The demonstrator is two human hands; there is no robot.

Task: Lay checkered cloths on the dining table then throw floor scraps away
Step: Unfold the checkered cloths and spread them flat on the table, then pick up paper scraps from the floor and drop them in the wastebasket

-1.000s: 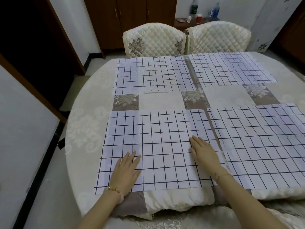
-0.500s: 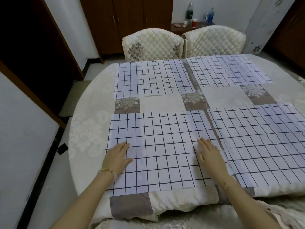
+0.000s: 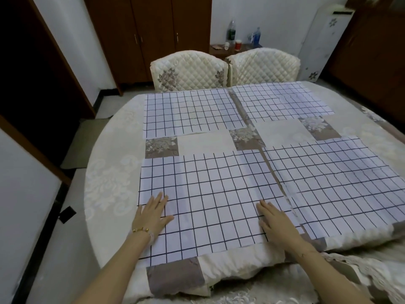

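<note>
Four checkered cloths lay on the dining table [image 3: 105,181]. The left hand [image 3: 151,213] and the right hand [image 3: 276,222] lay flat on the near left cloth [image 3: 210,194], fingers spread out and holding nothing. The laying looked almost done. The floor scraps were still left to do. No scraps or bin showed.

Left hand [image 3: 152,213] and right hand [image 3: 276,222] flat, palms down, fingers spread.

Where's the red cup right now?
The red cup stands on the dark side table behind the two quilted chairs, between two bottles.
</note>
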